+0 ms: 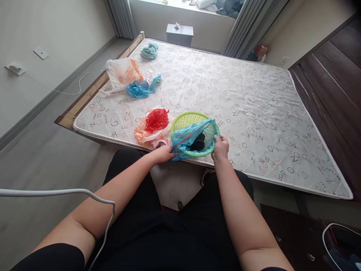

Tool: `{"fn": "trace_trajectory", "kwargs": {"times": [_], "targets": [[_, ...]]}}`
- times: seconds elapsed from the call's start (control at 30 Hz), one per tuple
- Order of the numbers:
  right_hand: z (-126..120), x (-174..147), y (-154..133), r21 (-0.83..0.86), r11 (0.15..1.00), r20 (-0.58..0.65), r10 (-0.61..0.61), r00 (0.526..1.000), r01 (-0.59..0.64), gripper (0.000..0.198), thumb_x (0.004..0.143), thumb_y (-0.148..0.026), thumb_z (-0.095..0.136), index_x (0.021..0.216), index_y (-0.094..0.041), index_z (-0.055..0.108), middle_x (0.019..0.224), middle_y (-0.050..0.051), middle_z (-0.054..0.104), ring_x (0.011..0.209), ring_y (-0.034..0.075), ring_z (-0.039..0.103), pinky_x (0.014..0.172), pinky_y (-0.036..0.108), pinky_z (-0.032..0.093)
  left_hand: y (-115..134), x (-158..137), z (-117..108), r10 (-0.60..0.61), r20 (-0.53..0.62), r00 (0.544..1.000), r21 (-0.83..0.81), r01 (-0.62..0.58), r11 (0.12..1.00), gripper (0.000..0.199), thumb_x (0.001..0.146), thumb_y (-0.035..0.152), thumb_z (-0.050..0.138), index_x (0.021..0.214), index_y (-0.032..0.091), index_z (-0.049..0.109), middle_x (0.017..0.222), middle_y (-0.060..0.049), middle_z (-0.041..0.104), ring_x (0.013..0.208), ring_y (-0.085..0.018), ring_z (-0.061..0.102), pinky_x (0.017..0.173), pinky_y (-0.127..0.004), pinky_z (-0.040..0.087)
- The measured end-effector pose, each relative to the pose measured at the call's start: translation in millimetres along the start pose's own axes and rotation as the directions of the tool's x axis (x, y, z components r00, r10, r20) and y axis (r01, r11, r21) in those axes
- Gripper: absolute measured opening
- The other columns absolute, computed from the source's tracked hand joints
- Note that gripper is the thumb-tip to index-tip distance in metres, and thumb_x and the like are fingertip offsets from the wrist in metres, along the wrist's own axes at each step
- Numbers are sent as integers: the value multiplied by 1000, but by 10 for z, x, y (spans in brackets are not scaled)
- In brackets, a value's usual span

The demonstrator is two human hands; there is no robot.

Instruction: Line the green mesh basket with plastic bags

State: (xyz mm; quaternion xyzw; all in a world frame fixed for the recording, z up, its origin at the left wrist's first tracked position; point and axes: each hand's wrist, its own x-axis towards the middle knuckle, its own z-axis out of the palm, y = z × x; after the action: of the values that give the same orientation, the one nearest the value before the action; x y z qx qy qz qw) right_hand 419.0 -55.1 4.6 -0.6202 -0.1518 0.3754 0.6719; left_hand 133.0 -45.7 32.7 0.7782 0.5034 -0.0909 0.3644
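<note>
From the remote station, I read the head view left to right. A thin white cable (52, 89) runs from a wall plate (12, 69). A brown wooden bed rail (73, 109) borders the white mattress (254, 113), printed with letters. On the mattress near that rail lies a translucent white plastic bag with orange print (120, 73); a crumpled translucent blue plastic bag (138, 89) sits just beside it. A coiled pale-teal cloth (149, 51) lies farther back.

Toward the near edge, a crumpled red plastic bag (157, 120) rests on a second white-and-orange plastic bag (141, 134), with a pink cloth item (158, 143) just beside them.

Left hand (164, 153): I see its grip pinched on the edge of a light-blue translucent plastic bag with a red line (182, 142). This bag drapes over the near side of a round lime-green perforated plastic basket (183, 119) at the mattress edge. A black soft bundle (198, 142) shows at the basket's opening; I cannot tell whether it lies inside the bag.

Right hand (220, 148): its grip is closed on the basket's right rim, thumb uppermost. Dark wood panelling (329, 75) stands at far right.
</note>
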Motion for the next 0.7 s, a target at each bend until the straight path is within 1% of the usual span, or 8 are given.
{"fn": "trace_trajectory", "kwargs": {"times": [0.17, 0.3, 0.5, 0.7], "targets": [[6, 10, 9, 0, 1000, -8, -4, 1000, 4, 33, 68, -29, 74, 97, -20, 60, 79, -2, 69, 69, 12, 63, 62, 24, 53, 27, -19, -24, -9, 5, 1000, 12, 9, 1000, 51, 95, 57, 52, 112, 13, 72, 102, -17, 75, 100, -32, 70, 89, -38, 53], [1, 15, 18, 1, 1000, -6, -2, 1000, 2, 33, 68, -30, 74, 97, -19, 60, 78, -2, 68, 68, 12, 63, 62, 24, 53, 48, -34, -41, 20, 22, 1000, -9, -20, 1000, 51, 94, 59, 53, 109, 14, 73, 102, -16, 75, 100, -32, 71, 90, -38, 53], [-20, 26, 48, -4, 1000, 19, -16, 1000, 16, 35, 70, -34, 76, 98, -20, 61, 85, -1, 69, 74, 13, 65, 65, 24, 54, 78, -58, -62, 12, 36, 999, -46, -10, 999, 47, 92, 58, 57, 101, 16, 74, 96, -16, 74, 97, -33, 71, 89, -40, 53], [-22, 21, 40, -25, 1000, 15, -6, 1000, 7, 37, 69, -35, 76, 99, -20, 61, 85, -1, 69, 74, 13, 65, 64, 25, 54, 101, -81, -83, 10, 38, 999, -59, -8, 998, 44, 92, 57, 58, 97, 16, 74, 95, -15, 74, 96, -33, 71, 89, -40, 54]]}}
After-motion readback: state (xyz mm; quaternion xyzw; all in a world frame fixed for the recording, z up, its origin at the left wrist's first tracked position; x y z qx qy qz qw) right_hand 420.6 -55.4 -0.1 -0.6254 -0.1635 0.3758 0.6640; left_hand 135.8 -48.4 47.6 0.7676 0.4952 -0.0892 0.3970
